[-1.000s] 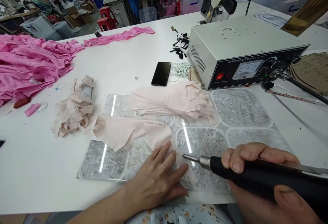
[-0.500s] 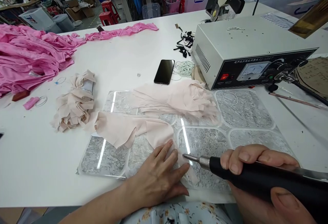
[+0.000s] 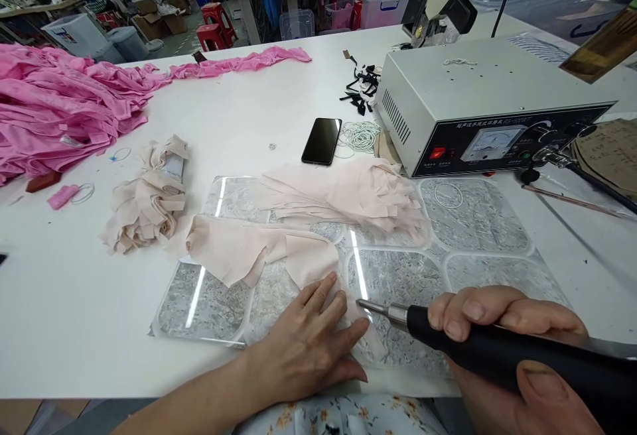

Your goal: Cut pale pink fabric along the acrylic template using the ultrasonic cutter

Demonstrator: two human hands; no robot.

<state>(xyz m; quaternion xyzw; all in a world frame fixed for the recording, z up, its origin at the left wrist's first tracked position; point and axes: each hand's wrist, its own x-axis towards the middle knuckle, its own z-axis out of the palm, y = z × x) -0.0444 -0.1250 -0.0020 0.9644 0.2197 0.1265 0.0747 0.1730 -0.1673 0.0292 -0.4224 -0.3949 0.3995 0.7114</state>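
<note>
Thin beige cloth (image 3: 259, 244) lies across a glossy, marbled grey mat (image 3: 398, 282) on the white tabletop (image 3: 239, 103), partly hidden under the unclenched, palm-down left hand (image 3: 313, 339); the right hand (image 3: 512, 310) grasps a smooth black tool (image 3: 478, 352), its metal point at the cloth, contact unclear. Beyond, a translucent bin's (image 3: 385, 4) contents are indistinct; the tool's rear is cut off

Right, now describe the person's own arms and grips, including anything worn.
The left grip is a bare human hand: no glove, ring or bracelet visible, no sleeve on the visible left forearm. The right grip is likewise ungloved, nails short, its forearm out of view. Pale-blue floral-print clothing shows below.
</note>
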